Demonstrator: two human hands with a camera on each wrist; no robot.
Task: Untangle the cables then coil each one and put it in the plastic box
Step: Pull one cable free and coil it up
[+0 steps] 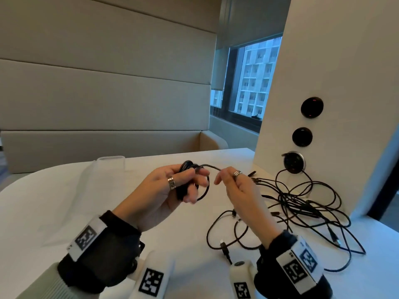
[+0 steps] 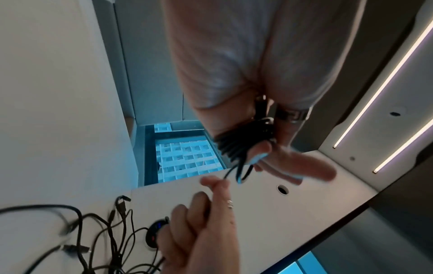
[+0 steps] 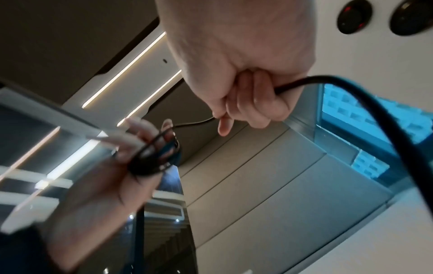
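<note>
Coiling is the step in hand — the left hand (image 1: pixel 172 186) grips a thin black cable wound in loops (image 1: pixel 190 169), while the right hand (image 1: pixel 235 184) pinches its free tail. Next: wrap that tail, then reach past the coil to the clear plastic box (image 1: pixel 111 164) (other tangled black cables (image 1: pixel 302 203) wait right of the coil).

White table (image 1: pixel 64 201); padded bench (image 1: pixel 103 145); window (image 1: pixel 254 78); round wall sockets (image 1: pixel 312 107).

Dim, cool daylight; head view sharp, wrist views soft.
Light enters from the window (image 1: pixel 250 83) at upper right of the head view, which bows at the edges. Ceiling light strips (image 3: pixel 126 70) glare in my wrist views; my left hand (image 3: pixel 131 148) smears lower left, cable (image 3: pixel 386 118) blurred right.
</note>
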